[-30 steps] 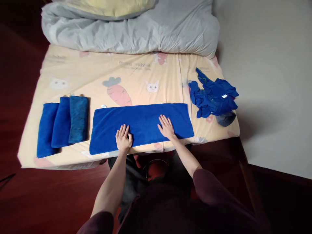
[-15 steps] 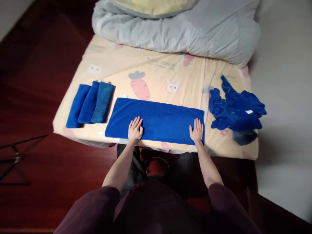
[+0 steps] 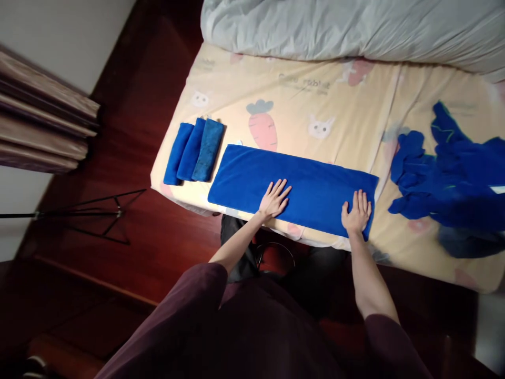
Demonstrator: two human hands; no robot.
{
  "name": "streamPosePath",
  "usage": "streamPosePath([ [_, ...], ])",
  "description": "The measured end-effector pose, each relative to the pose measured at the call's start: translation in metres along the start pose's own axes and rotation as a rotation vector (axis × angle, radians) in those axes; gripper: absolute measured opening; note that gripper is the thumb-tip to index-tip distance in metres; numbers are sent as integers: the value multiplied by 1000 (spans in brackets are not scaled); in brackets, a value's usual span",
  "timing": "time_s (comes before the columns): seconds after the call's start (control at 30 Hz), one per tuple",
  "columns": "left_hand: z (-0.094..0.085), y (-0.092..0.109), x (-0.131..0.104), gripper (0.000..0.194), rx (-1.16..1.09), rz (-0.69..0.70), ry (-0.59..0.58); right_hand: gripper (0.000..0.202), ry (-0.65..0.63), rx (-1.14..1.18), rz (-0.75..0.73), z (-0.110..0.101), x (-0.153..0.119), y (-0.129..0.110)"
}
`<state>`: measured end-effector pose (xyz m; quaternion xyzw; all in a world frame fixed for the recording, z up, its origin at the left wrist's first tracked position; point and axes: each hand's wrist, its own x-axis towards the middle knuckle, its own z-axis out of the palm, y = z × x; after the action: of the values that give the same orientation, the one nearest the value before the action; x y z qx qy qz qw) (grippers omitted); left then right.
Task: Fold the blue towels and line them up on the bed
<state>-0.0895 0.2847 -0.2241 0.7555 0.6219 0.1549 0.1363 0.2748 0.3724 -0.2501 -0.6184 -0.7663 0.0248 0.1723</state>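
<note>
A blue towel (image 3: 311,181), long and narrow, lies flat along the near edge of the bed. My left hand (image 3: 275,199) rests on it palm down, fingers spread, a little left of its middle. Near the towel's right end my right hand (image 3: 357,213) lies flat, its fingers stretched forward. Neither hand grips anything. To the left sit three folded blue towels (image 3: 185,152), overlapping in a row. A crumpled heap of blue cloths (image 3: 453,173) with a pale label lies to the right, partly beyond the frame.
The bed has a pale yellow sheet (image 3: 295,116) printed with carrots and rabbits. A grey quilt (image 3: 335,29) is bunched across its far side. On the dark red floor at the left stands a black tripod (image 3: 106,213), below a striped curtain (image 3: 43,113).
The view has swung left, bringing the curtain and more of the tripod into sight. My left hand has slid slightly toward the towel's middle; my right hand stays near the right end.
</note>
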Motion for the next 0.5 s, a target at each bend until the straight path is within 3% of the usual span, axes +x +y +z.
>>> streamPosePath([
  [0.3, -62, -121, -54, 61, 73, -350, 106, 68, 3, 1, -9, -3, 1, -4],
  [0.5, -69, -160, -68, 58, 126, -364, 170, 67, 6, -8, -12, -3, 1, -4],
])
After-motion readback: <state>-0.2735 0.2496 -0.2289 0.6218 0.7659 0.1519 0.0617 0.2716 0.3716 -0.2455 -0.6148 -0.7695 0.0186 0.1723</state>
